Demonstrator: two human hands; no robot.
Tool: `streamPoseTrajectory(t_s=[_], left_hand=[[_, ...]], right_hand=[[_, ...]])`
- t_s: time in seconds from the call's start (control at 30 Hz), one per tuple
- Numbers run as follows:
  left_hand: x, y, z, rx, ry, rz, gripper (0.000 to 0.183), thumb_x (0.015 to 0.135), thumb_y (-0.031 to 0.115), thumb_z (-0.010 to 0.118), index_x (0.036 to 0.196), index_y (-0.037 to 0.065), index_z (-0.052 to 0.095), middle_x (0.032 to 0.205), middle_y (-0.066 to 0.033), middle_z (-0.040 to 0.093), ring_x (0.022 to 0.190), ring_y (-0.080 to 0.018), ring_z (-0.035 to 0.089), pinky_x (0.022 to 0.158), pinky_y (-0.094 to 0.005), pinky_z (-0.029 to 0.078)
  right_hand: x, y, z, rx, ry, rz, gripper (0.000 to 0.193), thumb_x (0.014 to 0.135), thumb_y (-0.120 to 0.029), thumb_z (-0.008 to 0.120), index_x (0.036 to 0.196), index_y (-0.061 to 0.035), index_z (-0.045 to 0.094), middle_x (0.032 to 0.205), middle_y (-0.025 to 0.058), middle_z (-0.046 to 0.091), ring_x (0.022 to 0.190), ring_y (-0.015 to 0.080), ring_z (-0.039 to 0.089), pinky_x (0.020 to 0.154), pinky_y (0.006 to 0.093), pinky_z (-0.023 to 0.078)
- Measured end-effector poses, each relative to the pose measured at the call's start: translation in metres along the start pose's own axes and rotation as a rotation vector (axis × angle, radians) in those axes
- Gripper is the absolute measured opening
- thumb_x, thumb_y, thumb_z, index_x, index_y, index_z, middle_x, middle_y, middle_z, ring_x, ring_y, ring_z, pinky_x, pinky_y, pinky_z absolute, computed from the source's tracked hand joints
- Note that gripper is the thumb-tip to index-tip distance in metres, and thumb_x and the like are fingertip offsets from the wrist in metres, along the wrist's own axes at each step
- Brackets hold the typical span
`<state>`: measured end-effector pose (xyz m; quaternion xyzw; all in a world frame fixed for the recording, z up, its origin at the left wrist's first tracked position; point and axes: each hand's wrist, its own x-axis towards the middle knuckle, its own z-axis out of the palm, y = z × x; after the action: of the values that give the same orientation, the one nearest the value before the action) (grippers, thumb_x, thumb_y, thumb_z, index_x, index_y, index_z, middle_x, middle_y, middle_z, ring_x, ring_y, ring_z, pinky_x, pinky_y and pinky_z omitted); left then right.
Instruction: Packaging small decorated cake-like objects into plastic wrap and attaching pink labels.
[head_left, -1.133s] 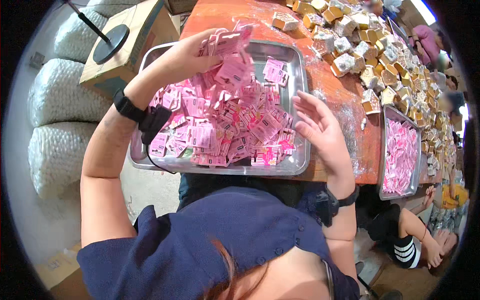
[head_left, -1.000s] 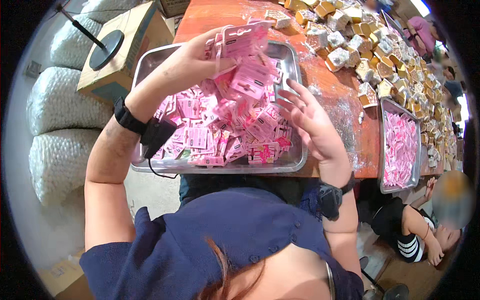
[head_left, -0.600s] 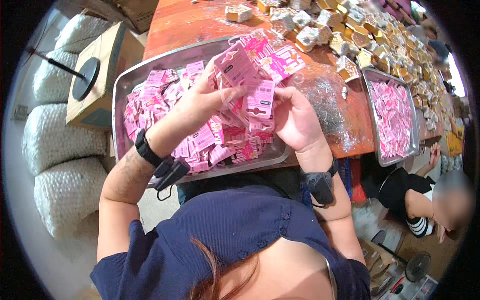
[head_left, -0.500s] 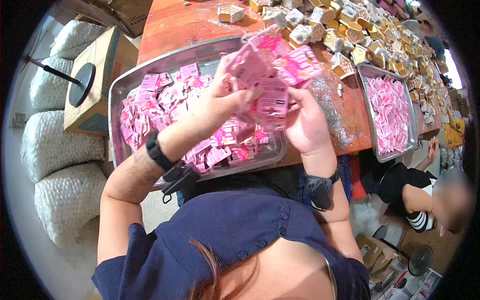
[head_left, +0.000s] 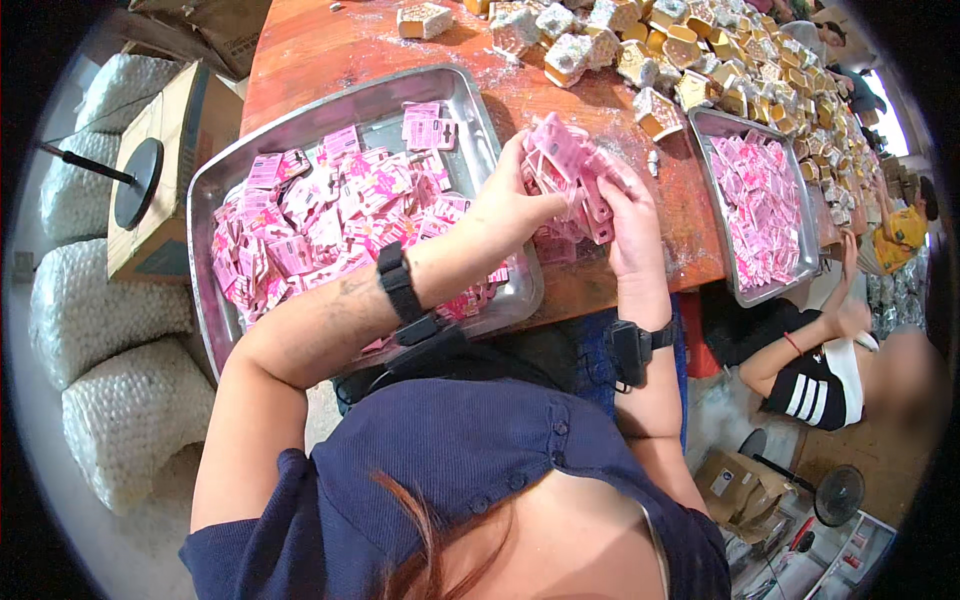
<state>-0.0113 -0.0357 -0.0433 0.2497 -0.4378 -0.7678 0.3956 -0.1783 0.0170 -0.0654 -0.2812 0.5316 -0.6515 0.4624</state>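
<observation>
Between my two hands is a thick bunch of pink hang-hole cards (head_left: pixel 565 150), gathered close together. My left hand (head_left: pixel 515 205) grips it from the left, thumb across the front. On the other side, the fingers of my right hand (head_left: pixel 636 222) close round the bunch's right edge. Both hands are above the right rim of a large metal tray (head_left: pixel 478 120), which holds a heap of similar pink cards (head_left: pixel 320 215). More pink cards (head_left: pixel 557 248) show just under my hands; whether they are held or lying there is unclear.
The tray stands on a reddish-brown table (head_left: pixel 330 50). A narrower metal tray (head_left: pixel 697 130) of pink cards is to the right. Many yellow-and-white house-shaped pieces (head_left: pixel 655 115) are piled behind. Left are a cardboard box (head_left: pixel 180 150) and white bags (head_left: pixel 110 305). Another person (head_left: pixel 815 375) sits at right.
My hands have moved right from over the tray toward its right side. The loosely fanned cards are now pressed into a tighter bunch. The person at right has shifted an arm.
</observation>
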Motion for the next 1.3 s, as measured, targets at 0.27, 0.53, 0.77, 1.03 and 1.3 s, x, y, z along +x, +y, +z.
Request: streamPoseTrajectory(t_s=[0.27, 0.53, 0.77, 1.03, 1.3], left_hand=[[-0.062, 0.074, -0.040, 0.805, -0.332, -0.073, 0.091, 0.083, 0.004, 0.068, 0.155, 0.001, 0.012, 0.162, -0.0197, 0.011, 0.149, -0.0260, 0.018, 0.119, -0.0389, 0.018], [-0.172, 0.118, -0.097, 1.600, -0.428, 0.011, 0.087, 0.070, 0.029, 0.082, 0.145, 0.011, 0.042, 0.155, -0.0209, 0.030, 0.142, -0.0374, 0.032, 0.114, -0.0467, 0.031], [-0.229, 0.092, -0.126, 2.034, -0.412, 0.351, 0.045, 0.080, 0.017, 0.067, 0.124, 0.016, 0.063, 0.135, 0.0014, 0.057, 0.126, -0.0205, 0.052, 0.101, -0.0410, 0.043], [-0.218, 0.108, -0.178, 2.317, -0.161, 0.408, 0.038, 0.083, 0.017, 0.058, 0.120, 0.020, 0.067, 0.132, 0.0041, 0.059, 0.117, -0.0186, 0.055, 0.099, -0.0385, 0.043], [-0.197, 0.097, -0.187, 1.517, 0.865, 0.436, 0.084, 0.092, 0.031, 0.067, 0.151, -0.004, 0.020, 0.154, -0.0295, 0.021, 0.145, -0.0410, 0.021, 0.117, -0.0448, 0.020]], right_hand=[[0.002, -0.005, -0.021, -0.609, -0.198, -0.172, 0.049, 0.085, 0.009, 0.050, 0.133, -0.0019, 0.056, 0.128, 0.0109, 0.060, 0.116, 0.0203, 0.059, 0.099, 0.0279, 0.045], [-0.030, -0.007, 0.001, -1.229, -0.471, -0.460, 0.066, 0.085, -0.010, 0.058, 0.147, -0.0055, 0.037, 0.146, 0.0242, 0.038, 0.135, 0.0431, 0.034, 0.114, 0.0467, 0.028], [-0.019, -0.057, -0.002, -1.606, -0.683, -0.496, 0.076, 0.086, -0.035, 0.064, 0.152, -0.0157, 0.033, 0.151, 0.0251, 0.033, 0.140, 0.0421, 0.029, 0.115, 0.0522, 0.019], [0.135, -0.028, 0.025, -1.043, -0.488, -0.081, 0.066, 0.088, -0.043, 0.068, 0.137, -0.0041, 0.050, 0.109, 0.0187, 0.068, 0.099, 0.0335, 0.066, 0.085, 0.0403, 0.052], [0.146, 0.001, 0.072, -1.709, -0.488, -0.373, 0.051, 0.077, -0.029, 0.071, 0.124, -0.0126, 0.057, 0.114, 0.0216, 0.063, 0.107, 0.0382, 0.062, 0.089, 0.0476, 0.052]])
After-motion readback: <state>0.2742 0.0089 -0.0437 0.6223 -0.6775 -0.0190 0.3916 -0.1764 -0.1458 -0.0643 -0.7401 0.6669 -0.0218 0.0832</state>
